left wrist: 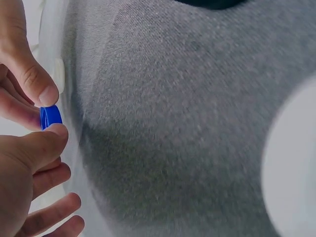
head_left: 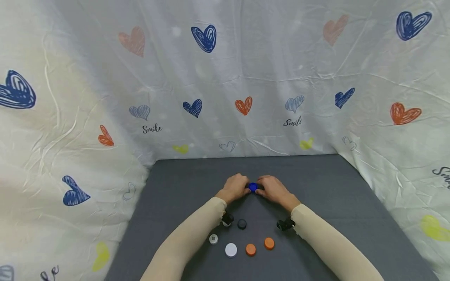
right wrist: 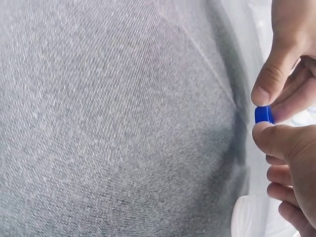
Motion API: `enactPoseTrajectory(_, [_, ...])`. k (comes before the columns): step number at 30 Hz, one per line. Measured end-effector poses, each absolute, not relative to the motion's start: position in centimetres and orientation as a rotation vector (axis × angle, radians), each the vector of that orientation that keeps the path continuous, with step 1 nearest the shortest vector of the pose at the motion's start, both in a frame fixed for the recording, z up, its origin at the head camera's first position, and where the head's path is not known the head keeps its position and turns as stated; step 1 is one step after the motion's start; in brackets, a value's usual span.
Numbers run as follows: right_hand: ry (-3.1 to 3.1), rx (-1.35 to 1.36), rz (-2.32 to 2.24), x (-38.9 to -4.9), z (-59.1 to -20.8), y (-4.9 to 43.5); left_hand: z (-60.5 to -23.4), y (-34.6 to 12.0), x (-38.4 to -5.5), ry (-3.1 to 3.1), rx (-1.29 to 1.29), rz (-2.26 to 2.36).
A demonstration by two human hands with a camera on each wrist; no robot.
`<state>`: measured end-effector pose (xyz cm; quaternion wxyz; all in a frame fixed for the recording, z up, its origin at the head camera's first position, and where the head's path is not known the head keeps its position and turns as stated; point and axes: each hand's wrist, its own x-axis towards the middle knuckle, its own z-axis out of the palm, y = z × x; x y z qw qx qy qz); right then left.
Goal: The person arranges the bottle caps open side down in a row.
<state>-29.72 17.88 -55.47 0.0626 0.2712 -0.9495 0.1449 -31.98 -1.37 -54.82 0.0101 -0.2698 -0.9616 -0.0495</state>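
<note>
A small blue bottle cap (head_left: 253,187) is between my two hands, toward the far part of the dark grey table. My left hand (head_left: 234,188) pinches it from the left with thumb and fingers. From the right, my right hand (head_left: 275,189) pinches the same cap. In the left wrist view the blue cap (left wrist: 51,117) is seen edge-on, a thumb tip on either side. The right wrist view shows the cap (right wrist: 263,114) between the thumbs too, with the fingers behind it partly hidden.
Nearer on the table (head_left: 316,183) lie a black cap (head_left: 241,223), a white cap (head_left: 231,249), a smaller white cap (head_left: 213,239) and two orange caps (head_left: 250,249). Another pale round piece is partly hidden by the left wrist. A heart-printed white curtain (head_left: 218,78) surrounds the table.
</note>
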Motion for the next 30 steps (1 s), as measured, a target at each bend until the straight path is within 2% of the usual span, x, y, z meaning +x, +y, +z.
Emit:
enactPoseTrajectory(10, [-2.788,0.833,0.48,-28.8,-54.2,18.0,-53.3,-2.5,-30.9,-2.934,-0.864,-0.176])
enactPoseTrajectory(30, [-2.518,0.918,0.619,-25.5,-50.8,16.9,-49.1,-6.1,-26.4,-2.588,-0.978,-0.216])
